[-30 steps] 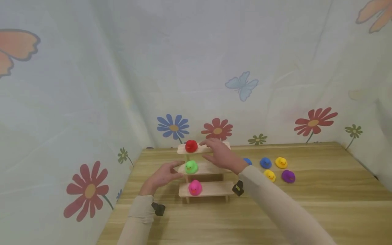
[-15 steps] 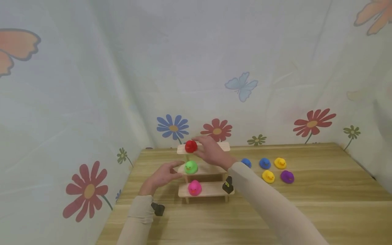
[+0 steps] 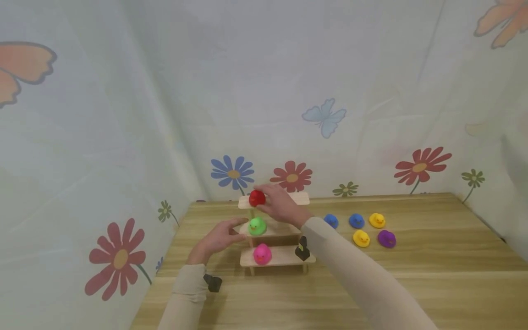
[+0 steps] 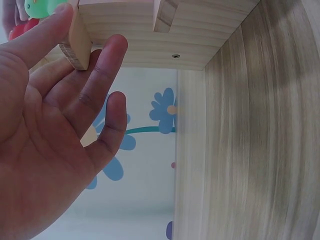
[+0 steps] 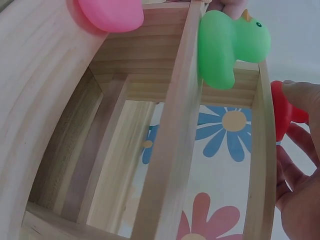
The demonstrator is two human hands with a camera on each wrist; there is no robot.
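Observation:
A three-tier wooden stand [image 3: 286, 255] bears a red rubber duck [image 3: 256, 198] on top, a green duck [image 3: 257, 226] in the middle and a pink duck [image 3: 262, 254] at the bottom, all towards its left end. My right hand [image 3: 281, 205] reaches over to the top tier and pinches the red duck; in the right wrist view the thumb and fingers lie on either side of the duck [image 5: 282, 111]. My left hand [image 3: 220, 236] grips the left end of the middle board, its thumb at the board's end [image 4: 75, 42] and some fingers partly hidden behind it.
Right of the stand, two blue ducks [image 3: 356, 221], two yellow ducks [image 3: 361, 238] and a purple duck [image 3: 387, 239] sit on the wood-grain table [image 3: 412, 293]. A flower-printed cloth backdrop [image 3: 264, 91] stands behind the table and along its left side.
My right hand has moved left along the top tier and taken hold of the red duck. The left hand has stayed at the middle board.

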